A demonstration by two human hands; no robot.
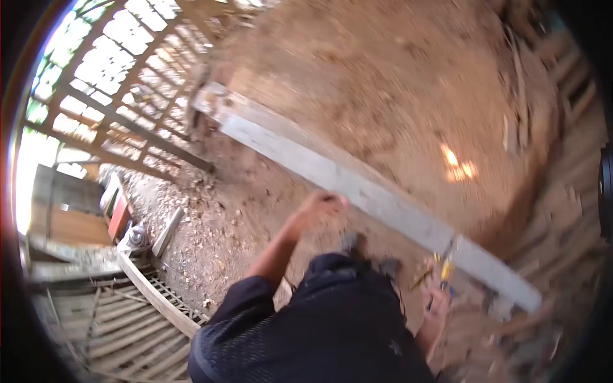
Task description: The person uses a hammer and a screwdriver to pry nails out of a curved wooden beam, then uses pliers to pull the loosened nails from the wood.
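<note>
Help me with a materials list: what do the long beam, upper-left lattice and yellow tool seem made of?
Beam: probably wood, with a smooth-looking, pale grey face and straight edges; blur hides any grain, so paint is possible.
Lattice: likely bare wood, judging by its dull brown bars.
Yellow tool: perhaps plastic or painted metal, from its bright yellow parts; too blurred to settle.

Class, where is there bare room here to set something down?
Broadest: the bare earth beyond the pale beam, left of the sticks. Narrower: the beam's top between left hand and yellow tool. Crowded: around the right hand, holding that tool.
</note>
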